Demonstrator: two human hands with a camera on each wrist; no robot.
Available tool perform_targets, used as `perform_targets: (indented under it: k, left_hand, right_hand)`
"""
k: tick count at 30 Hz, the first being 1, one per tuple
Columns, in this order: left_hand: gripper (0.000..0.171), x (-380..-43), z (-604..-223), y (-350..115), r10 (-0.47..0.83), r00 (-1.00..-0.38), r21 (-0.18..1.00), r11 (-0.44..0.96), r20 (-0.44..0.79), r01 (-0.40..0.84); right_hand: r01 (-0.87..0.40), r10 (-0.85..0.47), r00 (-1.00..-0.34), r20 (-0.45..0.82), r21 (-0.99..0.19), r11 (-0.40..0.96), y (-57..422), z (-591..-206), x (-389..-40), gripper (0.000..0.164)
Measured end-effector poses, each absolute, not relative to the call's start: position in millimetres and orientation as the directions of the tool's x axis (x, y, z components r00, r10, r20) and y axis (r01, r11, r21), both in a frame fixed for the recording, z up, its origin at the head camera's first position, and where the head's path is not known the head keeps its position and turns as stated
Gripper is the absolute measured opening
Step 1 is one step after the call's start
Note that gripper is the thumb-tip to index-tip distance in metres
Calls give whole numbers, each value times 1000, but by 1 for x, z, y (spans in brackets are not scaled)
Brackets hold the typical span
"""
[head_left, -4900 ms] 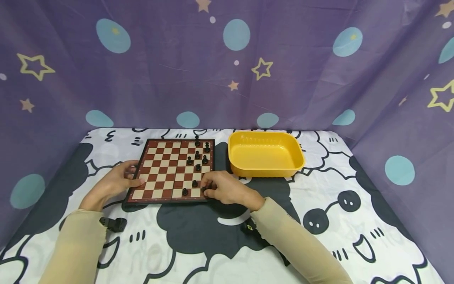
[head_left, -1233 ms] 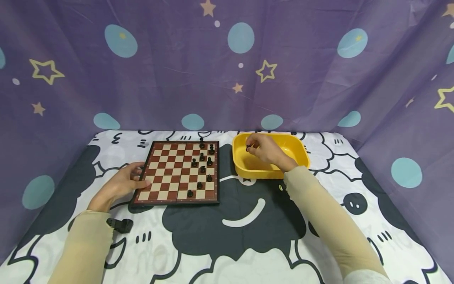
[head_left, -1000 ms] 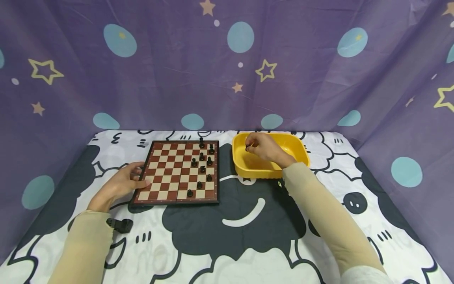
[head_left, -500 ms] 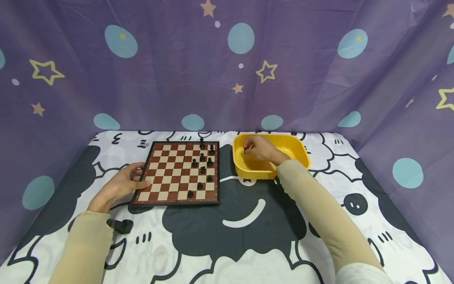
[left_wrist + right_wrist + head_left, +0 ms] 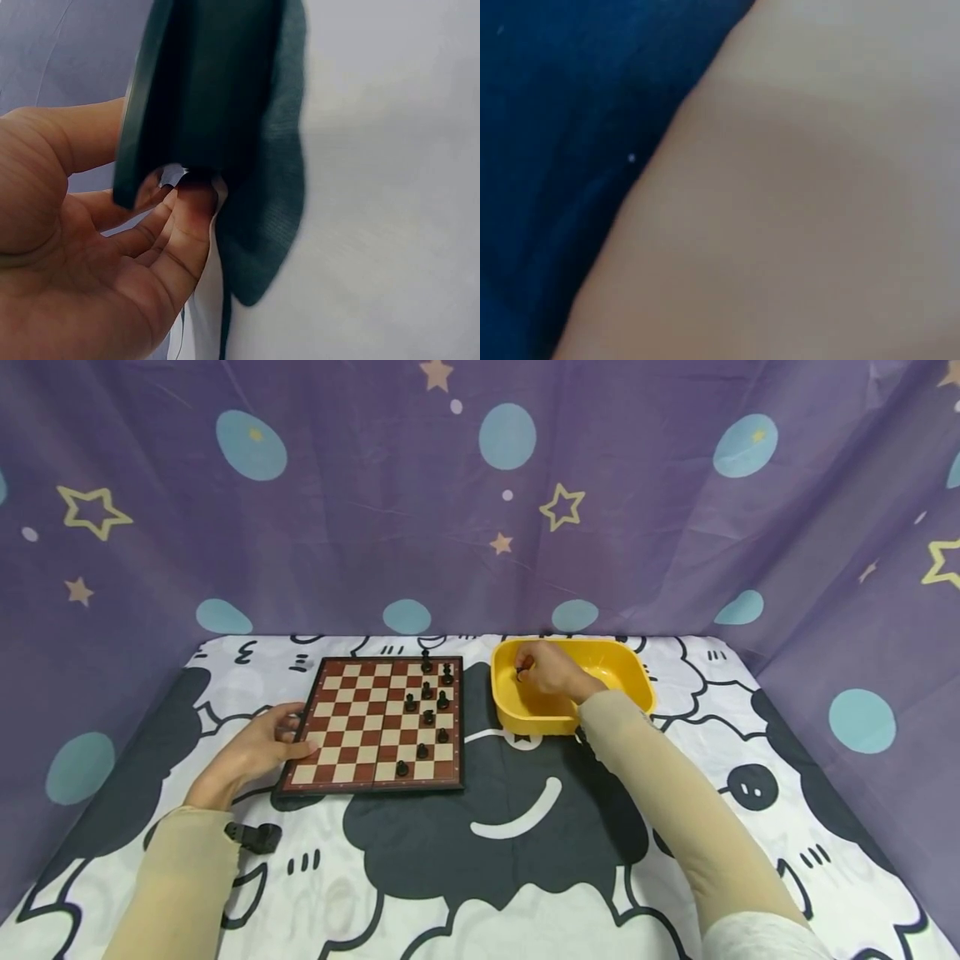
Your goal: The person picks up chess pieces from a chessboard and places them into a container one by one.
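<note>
A folding chessboard point(image 5: 345, 722) lies on the left of the cloth. Its left edge is gripped by my left hand point(image 5: 258, 745), thumb on the top face; the left wrist view has the board point(image 5: 202, 82) between thumb and fingers of the left hand point(image 5: 97, 225). Several black chess pieces point(image 5: 428, 717) stand on its right half. Over the left part of a yellow plastic basin point(image 5: 630, 693), my right hand point(image 5: 553, 672) pinches a small black chess piece point(image 5: 520, 675), mostly hidden by the fingers. Blurred skin fills most of the right wrist view.
A white cloth point(image 5: 390, 935) with black cartoon drawings covers the table. Behind it hangs a purple curtain point(image 5: 337, 527) with stars and blue ovals. The basin's near wall point(image 5: 536, 725) rises beneath the right wrist.
Since the oldest frame my right hand has gone from the board's near right corner to the basin, carrying a black chess piece. Lately it shifts slightly left there. The left hand keeps its grip.
</note>
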State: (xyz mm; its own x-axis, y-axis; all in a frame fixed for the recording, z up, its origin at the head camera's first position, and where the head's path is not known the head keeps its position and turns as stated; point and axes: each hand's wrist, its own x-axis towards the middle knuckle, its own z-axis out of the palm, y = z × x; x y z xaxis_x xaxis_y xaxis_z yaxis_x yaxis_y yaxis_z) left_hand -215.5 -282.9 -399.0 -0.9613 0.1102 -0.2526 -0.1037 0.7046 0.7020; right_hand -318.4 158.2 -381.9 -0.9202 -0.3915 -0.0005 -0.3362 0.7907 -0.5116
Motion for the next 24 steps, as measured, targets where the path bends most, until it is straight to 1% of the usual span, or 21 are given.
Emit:
perform_targets:
  k: [7,12,24]
  left_hand:
    - [90,-215,-398,-282,111,-961,703,704,-253,-104]
    - [90,-214,-397,-281,107,-960,697,709,-259,-109]
    - [88,-214,-397,-282,111,-961,705,702,-254,-106]
  right_hand:
    - [-300,-358,-932,-49,-448,842,157,-384,-323,15]
    - [-300,-359,-930,-79,-403,865,158,-385,-325,15]
    - [-305,-370,-925,-88,-407,861,159,-385,-325,15]
